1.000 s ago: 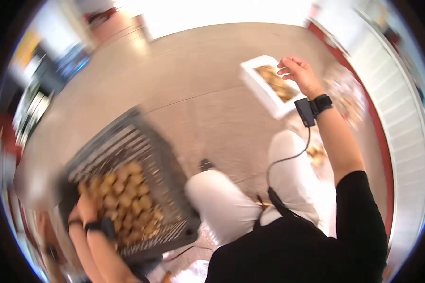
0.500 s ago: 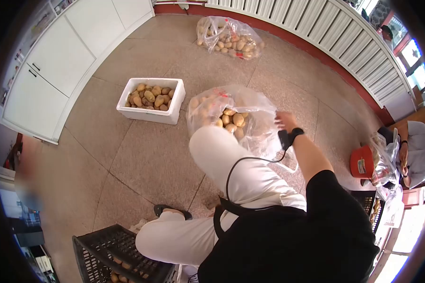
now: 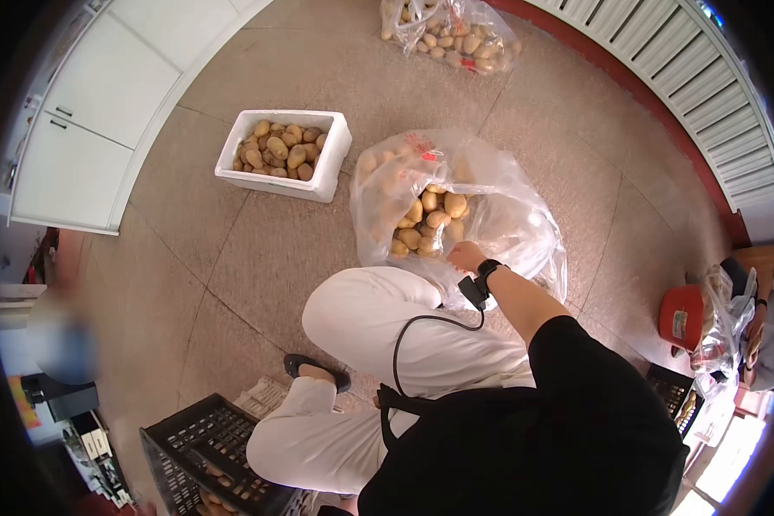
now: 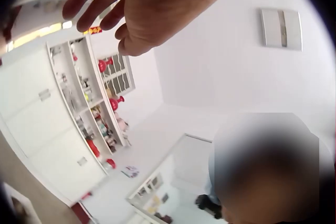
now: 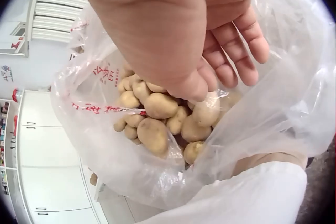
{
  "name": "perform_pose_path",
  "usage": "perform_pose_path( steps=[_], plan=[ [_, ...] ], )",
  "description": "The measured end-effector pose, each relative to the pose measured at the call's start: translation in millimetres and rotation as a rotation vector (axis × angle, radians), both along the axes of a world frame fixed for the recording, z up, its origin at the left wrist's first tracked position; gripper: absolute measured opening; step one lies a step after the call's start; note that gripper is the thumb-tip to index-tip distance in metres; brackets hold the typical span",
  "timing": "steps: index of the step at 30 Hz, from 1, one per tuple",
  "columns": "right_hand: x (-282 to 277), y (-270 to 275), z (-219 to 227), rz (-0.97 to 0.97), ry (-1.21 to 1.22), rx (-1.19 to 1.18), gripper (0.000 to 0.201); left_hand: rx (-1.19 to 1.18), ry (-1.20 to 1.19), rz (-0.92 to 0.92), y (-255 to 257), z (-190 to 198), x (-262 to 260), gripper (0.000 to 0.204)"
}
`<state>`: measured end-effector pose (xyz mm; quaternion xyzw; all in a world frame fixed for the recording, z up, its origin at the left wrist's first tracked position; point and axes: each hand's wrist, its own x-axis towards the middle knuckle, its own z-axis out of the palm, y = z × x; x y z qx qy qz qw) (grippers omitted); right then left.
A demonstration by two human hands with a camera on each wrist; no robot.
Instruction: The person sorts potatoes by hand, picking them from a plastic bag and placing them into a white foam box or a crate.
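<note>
- Right hand [image 5: 173, 29]: fingers loosely bent over the bag's mouth, gripping nothing I can see; whether it touches a potato I cannot tell.
- Potatoes [image 5: 154, 136]: just below those fingers, inside the bag. I judge them firm, light singly, apt to roll; best taken one by one across the middle, gently against bruising.
- Plastic bag [image 3: 525, 228]: around them, thin and limp, likely slippery, and heavy as loaded; I would hold it by its gathered mouth.
- Left hand [image 4: 152, 8]: away from the potatoes, fingers loosely bent, nothing held in sight.
- Floor [image 3: 258, 249]: stone-like, jointed, beneath bag and box.
- White box [image 3: 332, 159]: potato-filled, left of the right hand, past the bag.
- Dark crate [image 3: 202, 430]: back and left of it.
- Red bucket [image 3: 679, 316]: well to its right.
- Second bag [image 3: 473, 43]: well beyond it, potatoes inside.
- White cabinets [image 3: 69, 163]: far left of it.
</note>
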<state>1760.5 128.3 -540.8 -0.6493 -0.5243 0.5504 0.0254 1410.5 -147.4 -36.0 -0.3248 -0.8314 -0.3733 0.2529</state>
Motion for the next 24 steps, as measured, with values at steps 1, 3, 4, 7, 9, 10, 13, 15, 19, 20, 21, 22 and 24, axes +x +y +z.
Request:
perform_pose_path(
  steps=[1, 3, 4, 7, 9, 10, 13, 15, 19, 20, 21, 22, 24],
  plan=[
    [6, -2, -13, 0.038, -0.023, 0.043, 0.024, -0.047, -0.012, -0.1, 7, -20, -17, 0.033],
    [19, -7, -22, -0.044, -0.116, 0.209, 0.024, -0.047, -0.229, -0.214, 36, -58, -45, 0.027],
    [24, -9, -25, -0.116, -0.214, 0.383, 0.024, -0.003, -0.434, -0.226, 58, -75, -52, 0.028],
    [41, 5, -19, -0.275, -0.119, 0.233, 0.033, -0.008, -0.668, -0.338, 119, -110, -54, 0.03],
    [45, 12, -14, -0.332, -0.021, 0.162, 0.045, -0.087, -0.836, -0.481, 148, -138, -67, 0.034],
    [41, 14, -8, -0.342, -0.029, 0.158, 0.045, -0.094, -0.844, -0.489, 160, -151, -68, 0.034],
    [18, 22, 0, -0.36, 0.026, 0.164, 0.049, -0.203, -0.926, -0.53, 189, -183, -69, 0.033],
    [7, 25, -8, -0.441, 0.006, 0.172, 0.057, -0.252, -0.993, -0.519, 200, -202, -63, 0.031],
    [5, 23, -37, -0.305, -0.148, 0.24, 0.045, -0.351, -0.916, -0.571, 206, -212, -63, 0.028],
    [4, 16, -31, -0.101, -0.2, 0.304, 0.036, -0.371, -0.894, -0.599, 206, -212, -64, 0.028],
    [2, 7, -27, 0.105, -0.247, 0.366, 0.03, -0.392, -0.87, -0.627, 205, -212, -65, 0.028],
    [1, -4, -34, 0.173, -0.249, 0.234, 0.022, -0.395, -0.879, -0.617, 205, -209, -62, 0.028],
    [10, -38, -52, 0.52, -0.189, 0.277, 0.024, -0.402, -0.855, -0.641, 207, -203, -52, 0.027]
  ],
)
